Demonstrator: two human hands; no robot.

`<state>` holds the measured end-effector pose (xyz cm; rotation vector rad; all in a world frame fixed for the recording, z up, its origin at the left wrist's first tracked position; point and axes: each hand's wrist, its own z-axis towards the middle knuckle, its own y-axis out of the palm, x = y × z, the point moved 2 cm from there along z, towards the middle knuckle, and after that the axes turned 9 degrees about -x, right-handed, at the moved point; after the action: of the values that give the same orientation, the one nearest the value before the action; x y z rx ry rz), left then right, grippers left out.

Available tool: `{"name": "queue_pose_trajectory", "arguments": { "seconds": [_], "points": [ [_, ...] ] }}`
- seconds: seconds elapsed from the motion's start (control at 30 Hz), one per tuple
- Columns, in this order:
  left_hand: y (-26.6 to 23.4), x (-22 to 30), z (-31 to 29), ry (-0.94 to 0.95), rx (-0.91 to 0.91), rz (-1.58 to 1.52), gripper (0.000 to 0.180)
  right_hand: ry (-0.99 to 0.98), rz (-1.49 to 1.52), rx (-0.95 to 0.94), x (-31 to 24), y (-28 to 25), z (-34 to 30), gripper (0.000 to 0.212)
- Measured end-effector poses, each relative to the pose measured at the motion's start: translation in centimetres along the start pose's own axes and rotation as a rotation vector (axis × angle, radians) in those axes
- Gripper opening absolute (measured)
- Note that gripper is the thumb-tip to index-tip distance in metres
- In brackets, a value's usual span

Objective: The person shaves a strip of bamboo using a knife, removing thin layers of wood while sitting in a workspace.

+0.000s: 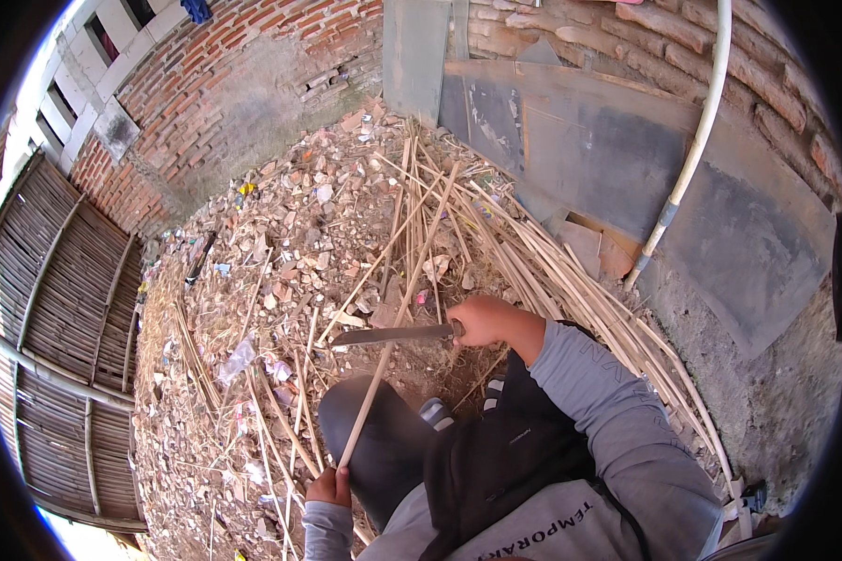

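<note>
Grip: right hand (478, 321) was closed on the knife (395, 335) handle; left hand (329, 487) was closed on the bamboo strip (398, 316) end.
Strip position: crossed by the blade above the knee (374, 439).
Surroundings: bamboo strips (571, 290) were piled on rubble (290, 215).

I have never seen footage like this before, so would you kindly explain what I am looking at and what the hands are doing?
There is one picture, taken by a wide fisheye camera worn on a person's head and looking down, which is why straight edges bend near the rim. No machine is involved: these are the person's own bare hands in grey sleeves. The right hand grips a long knife, its blade pointing left across a thin bamboo strip. The left hand, low in the picture, holds the near end of that strip, which slants up and away over the person's knee. Beyond lies rubble-strewn ground with a pile of bamboo strips, a brick wall, grey boards and a white pipe leaning on it.
</note>
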<state>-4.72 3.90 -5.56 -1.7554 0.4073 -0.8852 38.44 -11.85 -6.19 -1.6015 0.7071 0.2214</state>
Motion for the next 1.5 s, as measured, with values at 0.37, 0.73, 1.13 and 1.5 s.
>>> {"name": "queue_pose_trajectory", "arguments": {
  "seconds": [0.37,0.73,1.13,1.5],
  "points": [
    [1.3,3.2,3.6,0.280,0.136,0.039,0.084,-0.018,-0.028,-0.022,-2.1,-0.3,-0.1,0.035],
    [1.6,3.7,4.1,0.240,0.190,-0.018,0.056,0.046,-0.011,0.000,-0.8,0.0,0.1,0.037],
    [0.0,2.8,2.4,0.018,0.186,-0.073,0.030,-0.003,-0.060,-0.020,-1.6,-0.2,-0.4,0.029],
    [-1.0,4.2,2.4,-0.066,-0.045,0.015,0.046,0.053,-0.092,-0.021,-1.1,-0.3,-0.4,0.029]
  ]
}}
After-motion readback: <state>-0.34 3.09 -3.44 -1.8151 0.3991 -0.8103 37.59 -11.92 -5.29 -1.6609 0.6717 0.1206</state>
